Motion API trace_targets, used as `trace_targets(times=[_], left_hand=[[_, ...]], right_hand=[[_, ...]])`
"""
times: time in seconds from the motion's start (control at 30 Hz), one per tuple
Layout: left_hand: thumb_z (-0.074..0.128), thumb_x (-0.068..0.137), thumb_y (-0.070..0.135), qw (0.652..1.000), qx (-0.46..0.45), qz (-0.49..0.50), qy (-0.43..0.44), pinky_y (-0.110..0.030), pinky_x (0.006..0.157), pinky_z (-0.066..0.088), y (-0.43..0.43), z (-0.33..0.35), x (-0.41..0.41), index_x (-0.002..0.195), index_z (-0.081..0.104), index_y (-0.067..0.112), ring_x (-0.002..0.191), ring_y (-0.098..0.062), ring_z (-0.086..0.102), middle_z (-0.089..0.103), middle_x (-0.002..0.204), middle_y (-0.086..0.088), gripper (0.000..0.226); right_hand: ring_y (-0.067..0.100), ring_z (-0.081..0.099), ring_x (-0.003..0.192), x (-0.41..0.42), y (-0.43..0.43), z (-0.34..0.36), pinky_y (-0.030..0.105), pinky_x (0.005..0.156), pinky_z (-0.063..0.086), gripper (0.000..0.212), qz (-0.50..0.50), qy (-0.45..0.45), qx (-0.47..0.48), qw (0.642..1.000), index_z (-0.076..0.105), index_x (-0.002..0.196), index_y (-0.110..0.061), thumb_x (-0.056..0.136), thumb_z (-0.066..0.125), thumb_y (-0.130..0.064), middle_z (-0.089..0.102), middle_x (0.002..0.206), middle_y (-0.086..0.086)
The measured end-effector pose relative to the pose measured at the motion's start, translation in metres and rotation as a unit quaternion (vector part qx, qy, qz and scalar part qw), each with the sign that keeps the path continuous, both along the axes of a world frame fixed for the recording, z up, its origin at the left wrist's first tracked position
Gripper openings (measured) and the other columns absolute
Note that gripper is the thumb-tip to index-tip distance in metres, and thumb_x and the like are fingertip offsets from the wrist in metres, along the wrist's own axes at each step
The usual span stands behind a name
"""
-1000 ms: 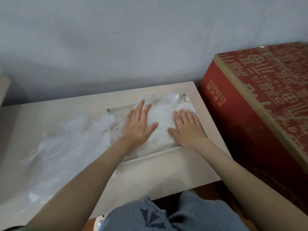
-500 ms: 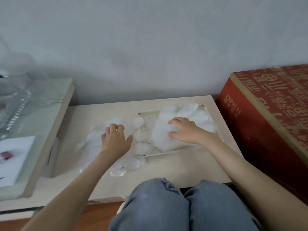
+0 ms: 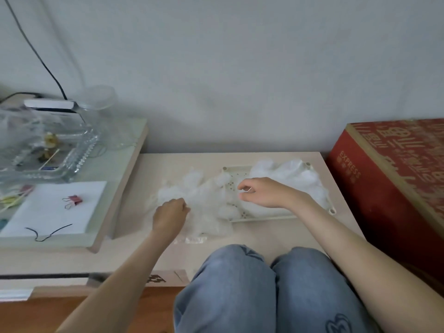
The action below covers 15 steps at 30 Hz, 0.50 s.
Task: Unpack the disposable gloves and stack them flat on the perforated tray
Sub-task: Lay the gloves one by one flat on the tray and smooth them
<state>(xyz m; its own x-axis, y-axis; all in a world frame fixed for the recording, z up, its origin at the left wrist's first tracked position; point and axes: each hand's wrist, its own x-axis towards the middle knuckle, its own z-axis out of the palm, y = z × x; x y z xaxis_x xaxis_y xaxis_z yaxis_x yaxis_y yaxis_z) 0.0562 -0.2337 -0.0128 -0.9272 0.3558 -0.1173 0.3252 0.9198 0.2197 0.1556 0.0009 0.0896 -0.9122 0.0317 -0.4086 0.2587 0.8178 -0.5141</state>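
Across the middle of the frame, on the pale low table [image 3: 264, 239], the job looks partly done, as far as one can judge. To the right of centre sits the perforated tray [image 3: 236, 168], and its right-hand part already carries a white stack [image 3: 290, 175] of gloves, puffy rather than pressed down, while the holes on its left part show bare. Just left of the tray lies a loose heap [image 3: 209, 210] of more gloves, crumpled, with its edge spilling over the tray's left rim. The left hand [image 3: 170, 213] is at the left side of that heap with its fingers curled under and into the film, apparently gripping a bit of it. The right hand [image 3: 264, 193] hovers over the bare part of the tray, its fingers bent and its thumb and forefinger drawn near each other; whether they pinch any thin film cannot be told. A scrap of clear wrapper [image 3: 189, 240] lies at the near edge of the heap, so the unpacking seems finished. What is left is the larger share: separating the heap, laying each glove on the stack, and flattening the lot.
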Motion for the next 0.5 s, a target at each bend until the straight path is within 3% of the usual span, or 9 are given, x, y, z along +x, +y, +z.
trace_targets(times=[0.1,0.17,0.27,0.33,0.4,0.5], left_hand=[[0.048,0.098,0.028,0.989,0.146,0.028,0.021,-0.032,0.069,0.039,0.009,0.023,0.003,0.091,0.059,0.008,0.086,-0.030,0.058,0.061,0.087,-0.007,0.023],[0.050,0.097,0.028,0.973,0.228,0.028,0.019,-0.029,0.063,0.037,0.023,0.045,0.010,0.086,0.056,0.011,0.078,-0.023,0.055,0.059,0.081,-0.001,0.022],[0.053,0.096,0.031,0.950,0.312,-0.012,-0.020,-0.015,0.058,0.035,0.050,0.076,0.021,0.086,0.058,0.013,0.074,-0.014,0.053,0.059,0.076,0.006,0.022],[0.055,0.095,0.032,0.939,0.339,-0.044,-0.036,-0.015,0.060,0.035,0.068,0.090,0.028,0.086,0.059,0.014,0.078,-0.013,0.055,0.060,0.078,0.007,0.020],[0.057,0.094,0.032,0.934,0.344,-0.083,-0.056,-0.011,0.064,0.034,0.085,0.098,0.035,0.088,0.060,0.019,0.085,-0.010,0.055,0.060,0.086,0.012,0.015],[0.056,0.095,0.030,0.925,0.326,-0.192,-0.048,-0.001,0.075,0.032,0.105,0.101,0.042,0.109,0.066,0.019,0.099,-0.006,0.052,0.063,0.108,0.009,0.021]], right_hand=[[0.014,0.056,0.112,-0.001,0.004,0.000,0.032,0.099,0.043,0.048,-0.043,-0.008,-0.050,0.998,0.060,0.119,-0.015,0.094,0.045,-0.053,0.060,0.124,0.000],[0.014,0.060,0.107,-0.001,0.005,0.000,0.033,0.098,0.046,0.056,-0.089,-0.033,-0.159,0.983,0.062,0.116,-0.012,0.091,0.045,-0.060,0.062,0.119,0.003],[0.018,0.063,0.101,-0.003,0.003,0.000,0.037,0.102,0.045,0.059,-0.146,-0.030,-0.340,0.929,0.062,0.109,-0.012,0.079,0.052,-0.062,0.064,0.109,0.005],[0.016,0.061,0.094,-0.003,0.005,0.000,0.038,0.104,0.042,0.053,-0.164,-0.008,-0.431,0.887,0.062,0.106,-0.015,0.077,0.052,-0.058,0.064,0.098,0.000],[0.015,0.060,0.099,-0.003,0.011,0.000,0.035,0.103,0.042,0.052,-0.149,0.016,-0.498,0.854,0.061,0.112,-0.013,0.085,0.048,-0.056,0.065,0.103,0.002],[0.017,0.066,0.096,-0.001,0.015,0.003,0.031,0.094,0.048,0.035,-0.163,0.068,-0.547,0.818,0.070,0.105,-0.018,0.086,0.052,-0.042,0.070,0.097,0.005]])
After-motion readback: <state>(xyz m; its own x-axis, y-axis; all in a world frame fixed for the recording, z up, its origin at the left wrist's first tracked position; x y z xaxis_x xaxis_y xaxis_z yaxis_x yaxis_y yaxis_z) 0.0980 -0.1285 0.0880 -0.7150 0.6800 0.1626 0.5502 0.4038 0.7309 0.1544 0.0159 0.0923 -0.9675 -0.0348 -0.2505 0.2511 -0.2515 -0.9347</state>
